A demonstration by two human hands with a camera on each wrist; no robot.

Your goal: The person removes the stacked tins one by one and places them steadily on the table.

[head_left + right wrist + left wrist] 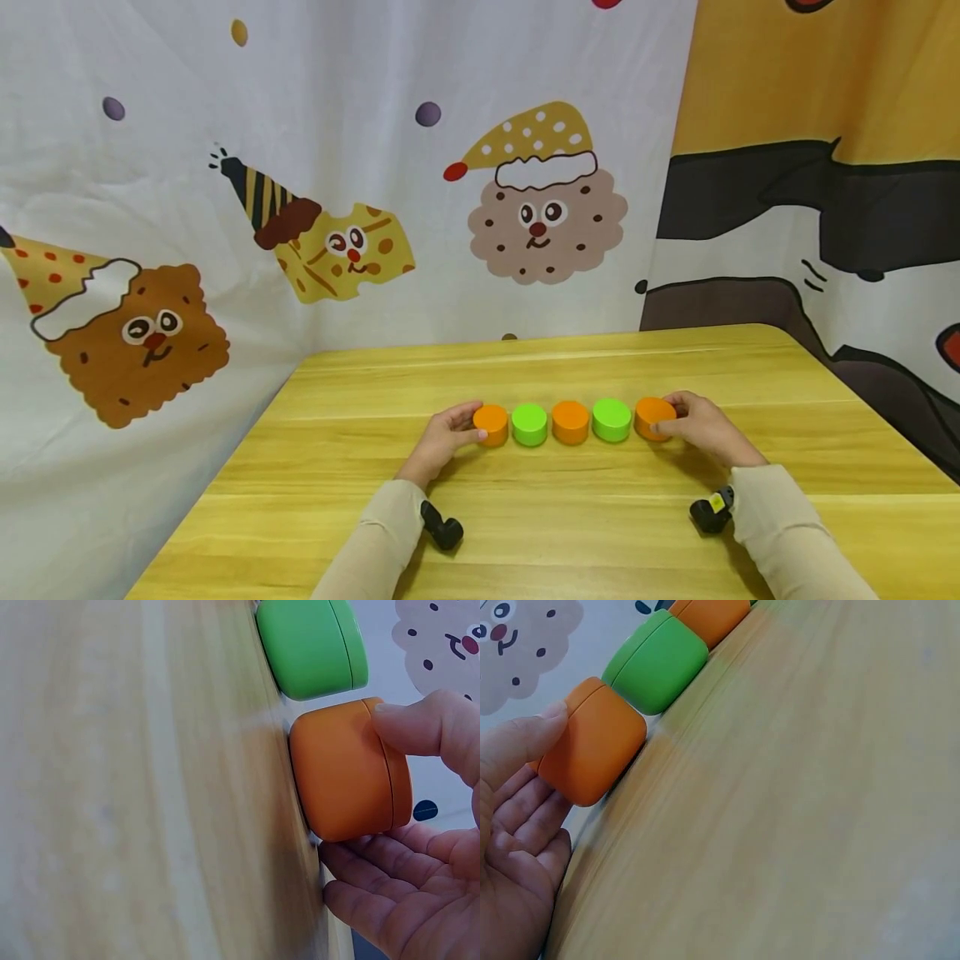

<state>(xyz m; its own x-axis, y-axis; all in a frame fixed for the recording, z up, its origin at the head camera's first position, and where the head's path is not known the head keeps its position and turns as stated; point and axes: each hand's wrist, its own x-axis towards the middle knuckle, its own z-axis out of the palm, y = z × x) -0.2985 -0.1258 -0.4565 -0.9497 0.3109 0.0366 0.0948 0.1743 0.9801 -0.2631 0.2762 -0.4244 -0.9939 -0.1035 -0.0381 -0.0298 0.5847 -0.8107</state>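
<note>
A row of small round lidded jars, orange and green in turn, stands on the wooden table. My left hand (444, 437) pinches the leftmost orange jar (491, 426), its thumb on the lid's near edge and its fingers behind. At the other end, the rightmost orange jar (341, 776) sits between the thumb and fingers of my right hand (705, 427). Between them stand a left green jar (529, 425), a middle orange jar (570, 423) and a right green jar (611, 421). Both held jars rest on the tabletop in the wrist views, lids on.
The wooden table (570, 517) extends around the row, its back edge near a curtain (360, 100) printed with cartoon biscuits and cheese. Each sleeve has a small black camera at the wrist, a left one (442, 529) and a right one (711, 512).
</note>
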